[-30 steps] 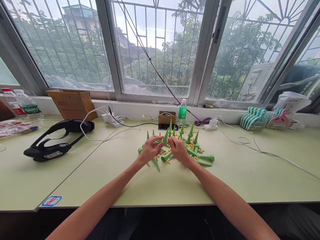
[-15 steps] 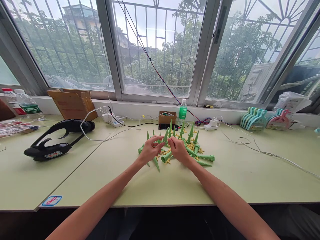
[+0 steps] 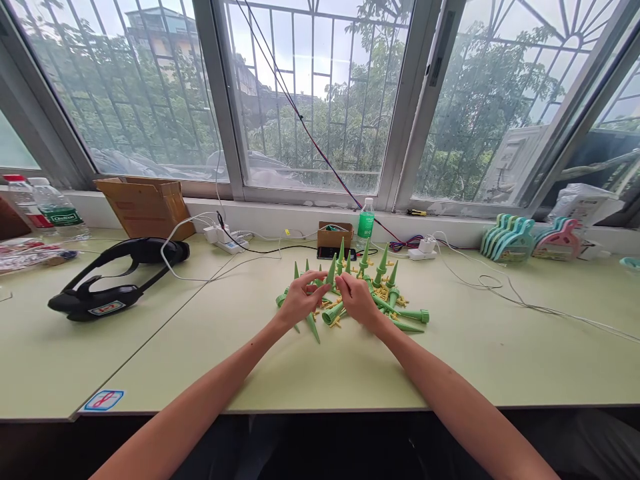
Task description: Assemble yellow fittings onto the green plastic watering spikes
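Note:
A heap of green plastic cone spikes (image 3: 395,303) mixed with small yellow parts (image 3: 383,292) lies in the middle of the pale green table (image 3: 450,360). Several spikes stand upright at the back, others lie flat. My left hand (image 3: 300,300) and my right hand (image 3: 357,299) meet over the front of the heap, fingers curled and pinched close together around one green spike (image 3: 331,273). What else sits between the fingertips is too small to make out.
A black headset (image 3: 117,277) lies at the left. A cardboard box (image 3: 145,207), a power strip (image 3: 227,240) with cables, a small brown box (image 3: 334,237), a green bottle (image 3: 365,220) and coloured plastic holders (image 3: 515,237) line the windowsill side. Water bottles (image 3: 47,210) stand far left.
Almost nothing differs. My fingers shift slightly on the spike; both hands stay at the same spot over the heap.

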The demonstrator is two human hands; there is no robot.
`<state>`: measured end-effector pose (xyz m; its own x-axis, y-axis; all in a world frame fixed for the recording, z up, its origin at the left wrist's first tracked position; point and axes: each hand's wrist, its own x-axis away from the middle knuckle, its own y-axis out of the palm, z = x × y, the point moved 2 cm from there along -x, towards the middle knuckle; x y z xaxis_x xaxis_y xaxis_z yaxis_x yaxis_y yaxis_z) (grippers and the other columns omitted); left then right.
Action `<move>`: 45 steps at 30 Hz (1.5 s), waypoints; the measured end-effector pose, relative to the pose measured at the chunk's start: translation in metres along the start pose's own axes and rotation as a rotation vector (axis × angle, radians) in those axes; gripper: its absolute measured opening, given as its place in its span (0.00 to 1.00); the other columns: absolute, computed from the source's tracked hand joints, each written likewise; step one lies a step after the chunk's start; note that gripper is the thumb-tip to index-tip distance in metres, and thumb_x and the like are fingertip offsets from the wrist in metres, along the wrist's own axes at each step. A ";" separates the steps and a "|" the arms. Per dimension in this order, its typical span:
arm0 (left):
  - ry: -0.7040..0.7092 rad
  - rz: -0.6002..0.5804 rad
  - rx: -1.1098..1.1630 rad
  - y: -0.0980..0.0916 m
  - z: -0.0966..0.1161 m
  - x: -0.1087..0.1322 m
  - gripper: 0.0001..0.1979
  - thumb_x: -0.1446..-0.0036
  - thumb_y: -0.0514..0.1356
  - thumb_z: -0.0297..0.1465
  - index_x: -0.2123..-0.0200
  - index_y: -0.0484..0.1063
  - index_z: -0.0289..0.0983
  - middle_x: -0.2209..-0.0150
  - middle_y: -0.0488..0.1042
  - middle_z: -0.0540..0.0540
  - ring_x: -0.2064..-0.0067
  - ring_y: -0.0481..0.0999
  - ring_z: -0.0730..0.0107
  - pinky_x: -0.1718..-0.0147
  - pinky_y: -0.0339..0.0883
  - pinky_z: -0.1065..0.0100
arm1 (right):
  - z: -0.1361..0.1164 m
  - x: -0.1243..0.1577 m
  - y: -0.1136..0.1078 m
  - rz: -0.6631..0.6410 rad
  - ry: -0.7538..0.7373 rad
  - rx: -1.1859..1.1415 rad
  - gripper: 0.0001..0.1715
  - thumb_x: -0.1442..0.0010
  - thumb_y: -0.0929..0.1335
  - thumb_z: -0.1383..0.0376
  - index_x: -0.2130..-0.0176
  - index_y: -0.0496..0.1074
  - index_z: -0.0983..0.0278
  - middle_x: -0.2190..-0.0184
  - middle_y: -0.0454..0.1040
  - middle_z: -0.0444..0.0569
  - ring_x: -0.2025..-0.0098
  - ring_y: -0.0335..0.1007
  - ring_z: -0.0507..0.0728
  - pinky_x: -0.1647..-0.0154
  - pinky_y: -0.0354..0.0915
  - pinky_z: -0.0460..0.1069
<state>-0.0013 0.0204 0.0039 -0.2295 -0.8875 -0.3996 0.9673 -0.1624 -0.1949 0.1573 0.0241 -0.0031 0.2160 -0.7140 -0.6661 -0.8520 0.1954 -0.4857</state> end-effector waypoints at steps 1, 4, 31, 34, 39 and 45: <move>0.000 0.000 -0.001 0.000 0.000 0.000 0.21 0.49 0.63 0.41 0.53 0.73 0.37 0.53 0.68 0.42 0.78 0.69 0.81 0.87 0.64 0.75 | 0.000 0.000 0.000 0.001 0.000 -0.001 0.20 0.33 0.55 0.57 0.74 0.54 0.62 0.81 0.56 0.40 0.79 0.48 0.49 0.76 0.48 0.45; -0.004 0.001 -0.008 0.000 0.001 0.000 0.21 0.49 0.63 0.41 0.54 0.73 0.37 0.54 0.68 0.42 0.78 0.69 0.81 0.87 0.64 0.75 | 0.000 0.000 0.000 0.004 -0.001 -0.004 0.20 0.33 0.55 0.57 0.74 0.53 0.62 0.81 0.56 0.40 0.79 0.48 0.49 0.76 0.47 0.45; -0.024 -0.014 -0.026 0.000 0.004 0.000 0.21 0.50 0.63 0.41 0.54 0.73 0.37 0.57 0.73 0.42 0.79 0.68 0.81 0.86 0.64 0.76 | -0.002 0.000 0.000 -0.014 0.015 0.014 0.21 0.33 0.55 0.56 0.75 0.53 0.62 0.82 0.56 0.40 0.80 0.48 0.49 0.77 0.48 0.46; -0.024 -0.017 -0.027 0.000 0.006 0.000 0.21 0.51 0.63 0.40 0.55 0.74 0.37 0.59 0.74 0.43 0.79 0.68 0.80 0.86 0.63 0.76 | -0.001 -0.001 0.001 -0.014 0.016 0.020 0.21 0.33 0.55 0.56 0.75 0.53 0.62 0.82 0.56 0.40 0.80 0.48 0.49 0.77 0.48 0.46; -0.051 -0.014 -0.031 0.000 0.008 0.001 0.20 0.50 0.64 0.39 0.55 0.74 0.36 0.71 0.73 0.47 0.80 0.68 0.78 0.85 0.63 0.76 | -0.001 0.000 0.001 -0.015 0.016 0.017 0.21 0.33 0.55 0.56 0.76 0.51 0.62 0.82 0.55 0.40 0.80 0.48 0.49 0.77 0.48 0.46; -0.063 -0.020 -0.028 0.000 0.008 0.001 0.20 0.50 0.64 0.39 0.55 0.73 0.36 0.78 0.68 0.51 0.80 0.68 0.76 0.85 0.63 0.75 | -0.001 0.000 0.001 -0.016 0.012 0.012 0.21 0.33 0.55 0.56 0.75 0.51 0.62 0.82 0.55 0.39 0.80 0.48 0.49 0.77 0.48 0.45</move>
<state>-0.0007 0.0164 0.0107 -0.2407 -0.9099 -0.3379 0.9590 -0.1692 -0.2274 0.1554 0.0239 -0.0027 0.2239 -0.7251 -0.6512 -0.8428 0.1914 -0.5030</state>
